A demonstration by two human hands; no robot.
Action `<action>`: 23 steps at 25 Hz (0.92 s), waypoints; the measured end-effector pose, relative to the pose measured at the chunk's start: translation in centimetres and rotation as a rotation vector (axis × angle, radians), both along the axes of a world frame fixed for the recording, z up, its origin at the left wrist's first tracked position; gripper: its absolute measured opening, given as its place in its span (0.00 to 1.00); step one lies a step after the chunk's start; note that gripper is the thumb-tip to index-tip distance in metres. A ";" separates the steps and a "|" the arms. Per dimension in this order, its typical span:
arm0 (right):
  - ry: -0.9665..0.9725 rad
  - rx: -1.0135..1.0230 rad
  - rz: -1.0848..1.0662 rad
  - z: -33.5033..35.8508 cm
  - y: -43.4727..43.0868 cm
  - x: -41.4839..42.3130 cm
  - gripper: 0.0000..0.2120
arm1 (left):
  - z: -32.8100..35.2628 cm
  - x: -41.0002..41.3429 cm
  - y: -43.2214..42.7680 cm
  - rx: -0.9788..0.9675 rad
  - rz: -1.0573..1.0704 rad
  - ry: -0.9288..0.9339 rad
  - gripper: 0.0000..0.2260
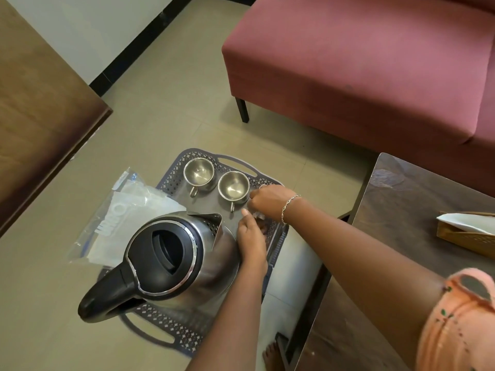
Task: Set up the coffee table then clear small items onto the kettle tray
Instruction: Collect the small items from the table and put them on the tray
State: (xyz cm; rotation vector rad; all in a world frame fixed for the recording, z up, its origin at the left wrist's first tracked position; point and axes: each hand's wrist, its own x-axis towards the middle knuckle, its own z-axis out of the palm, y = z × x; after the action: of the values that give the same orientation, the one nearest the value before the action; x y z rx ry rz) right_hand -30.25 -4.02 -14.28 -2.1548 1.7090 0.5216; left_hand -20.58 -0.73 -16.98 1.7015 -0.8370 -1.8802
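Note:
A grey perforated tray (270, 245) lies on the tiled floor. On it stand a steel electric kettle (166, 261) with a black lid and handle, and two empty steel cups (198, 172) (233, 186) at the far end. My right hand (270, 200) hovers over the tray's right side beside the nearer cup, fingers curled down around a small pale item (258, 216) that is blurred. My left hand (251, 242) lies along the kettle's right flank, its fingers stretched toward that same item.
A clear plastic bag (128, 218) lies on the floor, touching the tray's left edge. The dark wooden coffee table (417, 199) stands to the right and carries a wicker napkin holder (471, 241). A maroon sofa (361, 62) is behind, brown wooden furniture (40, 103) at left.

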 end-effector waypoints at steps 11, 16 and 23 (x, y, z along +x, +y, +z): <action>-0.141 -0.173 -0.179 1.2 2.5 -1.0 0.14 | 0.8 -0.4 -0.5 0.034 -0.080 -0.047 0.26; -0.246 -0.665 -0.352 2.3 8.5 -2.0 0.12 | 1.7 0.3 -0.2 0.022 -0.150 -0.118 0.21; -0.189 -0.757 -0.701 3.8 21.3 -2.7 0.16 | 6.7 1.8 7.1 -0.758 -0.583 -0.537 0.19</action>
State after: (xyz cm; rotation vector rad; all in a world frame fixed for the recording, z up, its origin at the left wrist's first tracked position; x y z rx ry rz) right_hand -32.96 17.24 -10.50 -1.6876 2.6115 -0.5824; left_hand -18.79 6.39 -10.27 1.5327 -2.1146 -1.0907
